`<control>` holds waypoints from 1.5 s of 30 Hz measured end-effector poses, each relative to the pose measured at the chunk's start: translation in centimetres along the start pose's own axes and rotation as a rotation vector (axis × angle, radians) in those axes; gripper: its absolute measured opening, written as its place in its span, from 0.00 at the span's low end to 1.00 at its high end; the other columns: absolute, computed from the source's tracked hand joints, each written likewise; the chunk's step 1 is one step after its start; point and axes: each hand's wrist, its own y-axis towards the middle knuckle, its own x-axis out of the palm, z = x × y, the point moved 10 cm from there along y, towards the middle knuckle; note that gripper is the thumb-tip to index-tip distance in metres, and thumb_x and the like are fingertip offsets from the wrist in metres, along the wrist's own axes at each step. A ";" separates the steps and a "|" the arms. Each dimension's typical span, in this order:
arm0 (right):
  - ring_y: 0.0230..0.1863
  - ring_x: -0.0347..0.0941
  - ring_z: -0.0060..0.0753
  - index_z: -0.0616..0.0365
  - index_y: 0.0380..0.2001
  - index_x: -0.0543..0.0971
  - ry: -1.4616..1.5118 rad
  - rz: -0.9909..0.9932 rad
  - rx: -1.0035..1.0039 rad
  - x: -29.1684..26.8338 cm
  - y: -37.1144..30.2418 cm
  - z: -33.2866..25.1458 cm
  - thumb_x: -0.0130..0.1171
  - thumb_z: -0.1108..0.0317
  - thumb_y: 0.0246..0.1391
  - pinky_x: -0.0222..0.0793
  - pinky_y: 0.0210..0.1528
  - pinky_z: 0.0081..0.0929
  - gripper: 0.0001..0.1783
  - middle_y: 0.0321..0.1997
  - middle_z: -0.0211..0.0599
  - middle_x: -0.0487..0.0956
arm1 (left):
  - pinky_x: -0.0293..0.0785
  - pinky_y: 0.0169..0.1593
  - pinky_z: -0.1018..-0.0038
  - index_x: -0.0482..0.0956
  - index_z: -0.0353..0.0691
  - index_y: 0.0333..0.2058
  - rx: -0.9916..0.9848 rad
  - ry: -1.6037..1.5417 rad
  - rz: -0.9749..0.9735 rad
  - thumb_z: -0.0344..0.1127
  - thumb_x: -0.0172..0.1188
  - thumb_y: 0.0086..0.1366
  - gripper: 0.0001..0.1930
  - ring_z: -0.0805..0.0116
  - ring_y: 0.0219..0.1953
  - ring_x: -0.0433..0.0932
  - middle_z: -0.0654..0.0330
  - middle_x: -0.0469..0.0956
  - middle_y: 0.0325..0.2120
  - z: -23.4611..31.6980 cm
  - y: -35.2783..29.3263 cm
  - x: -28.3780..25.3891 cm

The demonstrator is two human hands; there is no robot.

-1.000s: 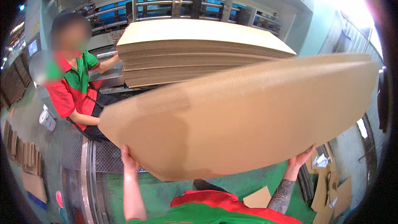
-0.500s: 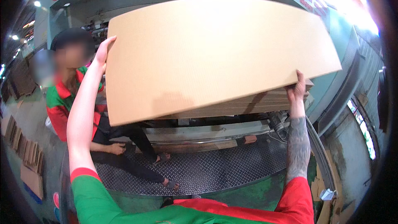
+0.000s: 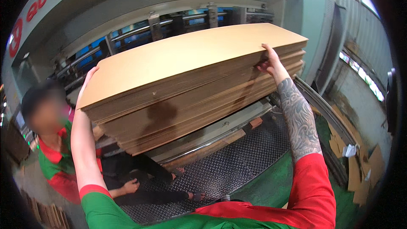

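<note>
A large tan cardboard sheet (image 3: 190,55) lies on top of a tall stack of cardboard sheets (image 3: 199,101), lined up roughly with its edges. At the sheet's left end, my left hand (image 3: 90,77) holds the edge; its fingers are partly hidden. Toward the right end of the near edge, my right hand (image 3: 268,60) grips with the thumb on top and the other fingers curled below, against the stack's front. Shadows of my hand and arm fall across the stack's side.
Behind the stack stands a big grey-green machine (image 3: 169,0) with metal bars. At left a co-worker (image 3: 55,152) sits with legs stretched over the patterned metal platform (image 3: 237,157). A metal rail (image 3: 326,110) runs at right, beside cardboard scraps (image 3: 360,174).
The sheet, raised and tilted toward me before, has come down flat onto the stack, with both hands still on it. My view has turned, so the co-worker appears farther left and lower.
</note>
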 end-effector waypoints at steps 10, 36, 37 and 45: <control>0.32 0.72 0.29 0.50 0.50 0.73 -0.228 -0.060 0.057 1.2 -1.5 -1.0 0.70 0.31 0.46 0.77 0.44 0.41 0.40 0.30 0.31 0.72 | 0.74 0.64 0.68 0.64 0.43 0.71 -0.102 -0.098 -0.067 0.37 0.56 0.78 0.26 0.65 0.64 0.74 0.55 0.72 0.64 -4.8 3.5 -2.4; 0.34 0.83 0.50 0.68 0.43 0.82 -1.467 -0.271 0.761 -47.3 -59.4 68.1 0.60 0.51 0.63 0.79 0.42 0.53 0.25 0.31 0.51 0.85 | 0.25 0.79 0.42 0.77 0.43 0.65 0.906 1.335 0.586 0.57 0.56 0.76 0.29 0.50 0.70 0.69 0.50 0.74 0.66 9.2 -16.8 25.5; 0.35 0.83 0.51 0.67 0.43 0.82 -1.300 -0.179 0.972 -50.6 -66.3 70.0 0.60 0.51 0.62 0.79 0.42 0.53 0.25 0.32 0.51 0.85 | 0.29 0.79 0.41 0.77 0.43 0.65 0.891 1.387 0.587 0.57 0.55 0.77 0.29 0.51 0.70 0.69 0.52 0.74 0.65 8.0 -14.8 25.6; 0.41 0.83 0.56 0.64 0.44 0.82 -0.758 0.214 1.074 -56.6 -79.8 68.5 0.60 0.51 0.61 0.78 0.46 0.54 0.24 0.37 0.55 0.85 | 0.51 0.73 0.41 0.71 0.40 0.67 0.817 1.654 0.799 0.56 0.45 0.81 0.29 0.52 0.69 0.68 0.52 0.75 0.63 3.7 -9.8 24.6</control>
